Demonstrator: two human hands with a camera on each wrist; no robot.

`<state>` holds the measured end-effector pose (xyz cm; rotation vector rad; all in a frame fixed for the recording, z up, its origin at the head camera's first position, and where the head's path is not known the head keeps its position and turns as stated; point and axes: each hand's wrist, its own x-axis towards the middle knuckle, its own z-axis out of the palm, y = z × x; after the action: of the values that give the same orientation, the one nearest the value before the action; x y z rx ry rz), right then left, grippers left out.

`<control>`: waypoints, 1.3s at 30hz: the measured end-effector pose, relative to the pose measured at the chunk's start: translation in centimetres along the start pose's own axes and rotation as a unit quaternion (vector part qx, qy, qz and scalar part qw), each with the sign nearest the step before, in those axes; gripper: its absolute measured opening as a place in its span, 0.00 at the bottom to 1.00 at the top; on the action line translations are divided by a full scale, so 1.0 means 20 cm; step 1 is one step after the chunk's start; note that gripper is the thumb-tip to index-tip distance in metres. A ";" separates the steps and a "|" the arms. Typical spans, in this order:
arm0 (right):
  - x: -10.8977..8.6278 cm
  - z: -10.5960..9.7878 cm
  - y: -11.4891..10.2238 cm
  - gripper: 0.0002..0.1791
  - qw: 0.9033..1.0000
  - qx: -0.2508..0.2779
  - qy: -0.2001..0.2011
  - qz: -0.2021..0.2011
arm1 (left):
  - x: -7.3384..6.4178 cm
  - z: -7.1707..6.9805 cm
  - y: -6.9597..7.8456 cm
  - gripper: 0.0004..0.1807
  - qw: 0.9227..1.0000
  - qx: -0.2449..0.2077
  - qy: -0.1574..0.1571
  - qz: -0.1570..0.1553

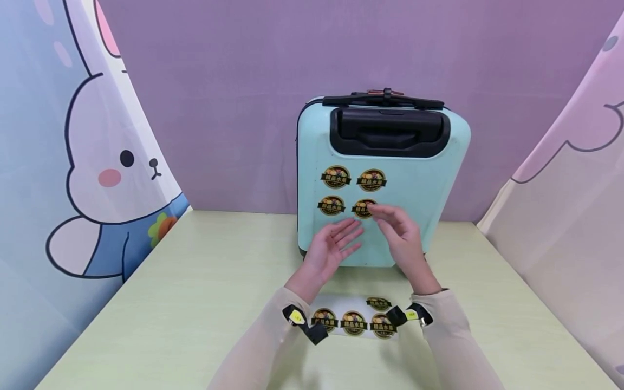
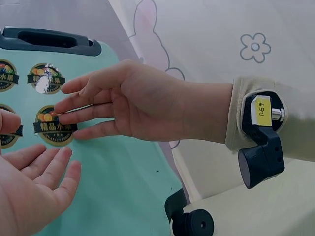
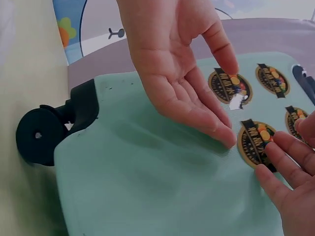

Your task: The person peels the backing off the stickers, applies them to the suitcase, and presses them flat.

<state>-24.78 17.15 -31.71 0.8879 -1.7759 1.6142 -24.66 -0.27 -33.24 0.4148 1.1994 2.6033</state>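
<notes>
A mint-green suitcase (image 1: 312, 238) stands upright, with round black-and-gold fruit stickers in two rows on its front. My right hand (image 1: 404, 233) has its fingers extended over the right edge of the lower right sticker (image 1: 362, 209). In the left wrist view, the fingertips of that right hand (image 2: 133, 101) overlap this sticker (image 2: 51, 132). Just below it, my left hand (image 1: 327, 252) is held palm up with fingers spread and nothing in it. The right wrist view shows the left hand (image 3: 172, 69) beside the stickers, its fingers fairly straight.
A white sticker sheet (image 1: 343, 301) lies on the pale table (image 1: 219, 303) between the forearms, with several stickers on it. The suitcase has a black handle recess (image 1: 390, 143) and black wheels (image 2: 194, 223). A purple cloth (image 1: 219, 108) hangs behind, and printed curtains (image 1: 112, 162) flank the table.
</notes>
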 end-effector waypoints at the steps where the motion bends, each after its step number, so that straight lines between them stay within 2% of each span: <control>1: 0.00 0.00 0.01 0.14 1.000 -0.001 -0.001 0.000 | 0.00 -0.01 0.00 0.28 1.000 0.001 0.001 0.001; 11: -0.01 0.03 0.03 0.13 0.999 0.001 -0.026 0.026 | -0.01 -0.05 -0.02 0.27 1.000 0.003 0.026 -0.006; 26: 0.02 0.09 0.06 0.13 0.996 0.002 -0.070 0.061 | -0.01 -0.08 -0.03 0.27 0.999 0.007 0.036 -0.008; 31: 0.03 0.10 0.05 0.13 0.994 0.002 -0.073 0.080 | -0.01 -0.08 -0.03 0.27 0.999 0.004 0.042 -0.009; 39: 0.08 0.11 0.03 0.11 0.995 0.019 -0.063 0.076 | -0.01 -0.08 -0.04 0.27 0.999 0.000 0.042 -0.012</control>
<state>-26.15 14.86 -30.94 0.9082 -1.9465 1.7247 -24.98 -1.06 -34.89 0.2899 1.2233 2.6235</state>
